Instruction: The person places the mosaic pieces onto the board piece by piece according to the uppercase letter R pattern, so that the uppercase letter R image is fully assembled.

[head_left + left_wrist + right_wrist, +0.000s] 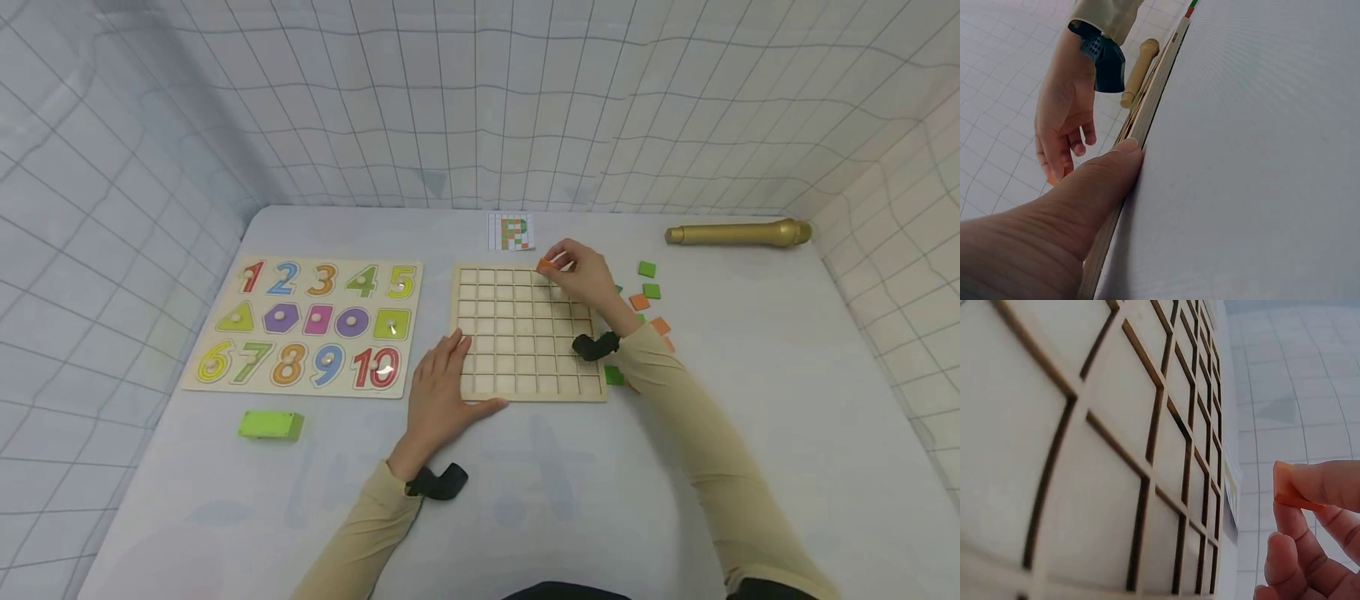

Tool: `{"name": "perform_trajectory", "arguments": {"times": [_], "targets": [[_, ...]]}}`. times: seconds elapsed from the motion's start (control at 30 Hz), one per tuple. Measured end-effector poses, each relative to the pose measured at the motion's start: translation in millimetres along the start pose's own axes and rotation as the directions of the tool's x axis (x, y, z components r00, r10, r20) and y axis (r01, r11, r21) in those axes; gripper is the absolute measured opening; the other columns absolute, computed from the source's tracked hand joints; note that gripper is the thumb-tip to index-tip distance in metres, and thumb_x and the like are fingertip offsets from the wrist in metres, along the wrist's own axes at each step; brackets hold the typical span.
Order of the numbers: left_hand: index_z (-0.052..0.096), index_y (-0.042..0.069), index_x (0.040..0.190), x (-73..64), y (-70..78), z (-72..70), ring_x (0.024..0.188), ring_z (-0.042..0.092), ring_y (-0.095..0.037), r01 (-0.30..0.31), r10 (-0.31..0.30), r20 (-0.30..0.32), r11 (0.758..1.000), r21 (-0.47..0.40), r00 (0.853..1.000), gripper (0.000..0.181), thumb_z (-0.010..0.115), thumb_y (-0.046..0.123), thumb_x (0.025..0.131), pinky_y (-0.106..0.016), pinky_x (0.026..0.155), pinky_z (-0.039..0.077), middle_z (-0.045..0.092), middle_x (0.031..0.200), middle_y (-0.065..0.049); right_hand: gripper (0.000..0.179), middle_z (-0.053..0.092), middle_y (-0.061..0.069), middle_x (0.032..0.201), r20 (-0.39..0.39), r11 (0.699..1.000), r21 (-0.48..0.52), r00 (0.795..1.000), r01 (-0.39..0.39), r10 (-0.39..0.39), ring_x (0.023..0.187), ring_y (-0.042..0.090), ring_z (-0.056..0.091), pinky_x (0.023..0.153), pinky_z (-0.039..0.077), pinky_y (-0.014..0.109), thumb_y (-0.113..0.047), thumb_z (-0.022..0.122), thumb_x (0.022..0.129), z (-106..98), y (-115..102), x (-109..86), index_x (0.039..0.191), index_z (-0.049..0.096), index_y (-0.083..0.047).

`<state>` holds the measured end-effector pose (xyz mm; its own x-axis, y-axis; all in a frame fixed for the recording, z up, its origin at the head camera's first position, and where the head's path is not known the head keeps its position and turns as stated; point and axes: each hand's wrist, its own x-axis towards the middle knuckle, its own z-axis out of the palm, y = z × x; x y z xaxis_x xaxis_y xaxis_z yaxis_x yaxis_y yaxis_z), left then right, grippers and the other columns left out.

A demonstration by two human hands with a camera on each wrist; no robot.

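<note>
A wooden grid board (517, 398) with square cells lies on the table in front of the person. Between thumb and fingers the right hand (583, 273) pinches an orange square tile (1291, 489), held above the board's far edge, right of its middle. In the right wrist view the cells in sight hold no tiles. The left hand (441, 392) rests at the board's near left corner, fingers straight along the left side and thumb against the near edge. Loose green tiles (647, 269) and orange tiles (639, 302) lie right of the board, some partly hidden by the right arm.
Beyond the board lies a small pattern card (512, 232) with coloured squares. A number-and-shape puzzle board (415, 333) sits to the left, with a green block (271, 425) nearer. At the far right lies a gold microphone-shaped object (738, 234). Grid-lined cloth hangs around the table.
</note>
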<state>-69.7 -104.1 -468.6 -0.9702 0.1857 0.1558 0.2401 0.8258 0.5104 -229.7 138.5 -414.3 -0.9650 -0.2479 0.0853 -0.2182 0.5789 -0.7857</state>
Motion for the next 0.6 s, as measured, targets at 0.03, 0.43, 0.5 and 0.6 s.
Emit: {"name": "perform_trajectory", "arguments": {"times": [0.03,0.43,0.5,0.6], "targets": [[0.034,0.007,0.147,-0.1,-0.1,-0.1,0.138,0.021,-0.027,0.000,0.000,0.003,1.000,0.002,1.000,0.103,0.075,0.060,0.069,-0.043,0.110,0.017,0.027,0.152,-0.009,0.023,0.066,0.010,0.095,0.018,1.000,-0.002,1.000,0.004,-0.004,0.071,0.021,0.058,0.054,0.041,0.028,-0.024,0.069,0.089,4,-2,1.3,0.103,0.061,-0.008],[0.035,0.005,0.146,0.6,0.6,-0.8,0.138,0.022,-0.027,-0.009,0.009,-0.002,1.000,0.005,1.000,0.103,0.075,0.060,0.069,-0.044,0.110,0.018,0.029,0.151,-0.010,0.020,0.069,0.003,0.086,0.150,0.996,-0.074,0.988,0.049,-0.038,0.071,0.018,0.060,0.060,0.044,0.031,-0.028,0.072,0.086,38,-20,9.2,0.098,0.071,-0.012],[0.035,0.005,0.146,0.4,1.1,-1.1,0.138,0.022,-0.027,-0.009,0.009,-0.001,1.000,0.006,1.000,0.103,0.074,0.061,0.069,-0.044,0.110,0.017,0.029,0.151,-0.010,0.019,0.068,0.002,0.086,0.164,0.997,-0.073,0.986,0.039,-0.027,0.074,0.018,0.060,0.063,0.045,0.032,-0.027,0.072,0.086,41,-22,8.9,0.098,0.071,-0.012],[0.035,0.005,0.146,0.1,1.9,-1.5,0.138,0.022,-0.027,-0.011,0.011,-0.005,1.000,0.005,1.000,0.102,0.075,0.060,0.069,-0.043,0.110,0.017,0.029,0.151,-0.010,0.018,0.067,0.003,0.085,0.176,0.996,-0.077,0.984,0.034,-0.020,0.075,0.019,0.059,0.064,0.045,0.033,-0.025,0.071,0.086,43,-23,9.2,0.097,0.071,-0.011]]}}
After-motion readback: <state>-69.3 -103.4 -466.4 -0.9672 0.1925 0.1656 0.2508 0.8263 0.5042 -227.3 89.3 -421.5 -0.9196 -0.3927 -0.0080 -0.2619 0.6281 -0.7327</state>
